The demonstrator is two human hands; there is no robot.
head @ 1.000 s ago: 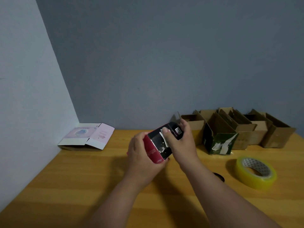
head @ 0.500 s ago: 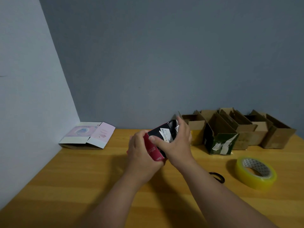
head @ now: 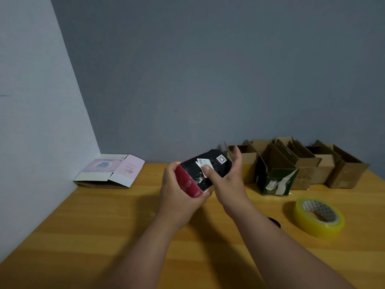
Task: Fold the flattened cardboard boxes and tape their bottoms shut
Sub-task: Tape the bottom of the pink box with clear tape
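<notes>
Left hand (head: 179,190) grips glossy black-red carton (head: 203,171); right hand (head: 226,180) thumb presses it, fingers straight

Both forearms reach toward 12 o'clock. The left hand (head: 179,190) is curled, gripping from 9 o'clock. The right hand (head: 227,180) is at 3 o'clock, thumb pressing, other fingers straight and raised.

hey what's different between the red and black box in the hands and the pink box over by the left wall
The red and black box is folded up into a box shape; the pink box still lies flattened. The red and black box is held off the table between the left hand and right hand; the pink box rests untouched in the corner. Both are printed cartons, unlike the plain brown ones.
</notes>
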